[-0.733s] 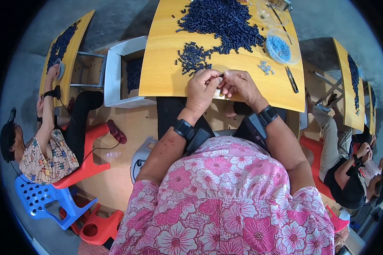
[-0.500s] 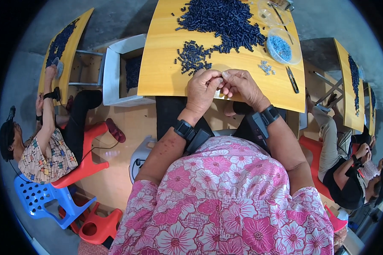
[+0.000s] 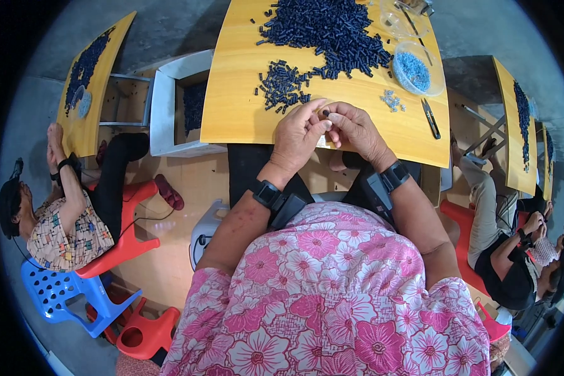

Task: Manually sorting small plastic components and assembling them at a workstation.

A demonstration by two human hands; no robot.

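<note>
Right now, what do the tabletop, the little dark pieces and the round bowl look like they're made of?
The tabletop looks like yellow varnished wood or laminate: faint grain, soft sheen. The dark blue pieces seem moulded plastic: small, uniform, matte tubes. The round bowl holding light blue bits looks like clear plastic, since the table shows through its rim; it could be glass.

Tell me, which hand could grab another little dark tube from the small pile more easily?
Probably the left hand. The small pile of dark tubes lies just beyond its fingers, left of where both hands pinch one dark tube. The right hand would have to cross over.
</note>
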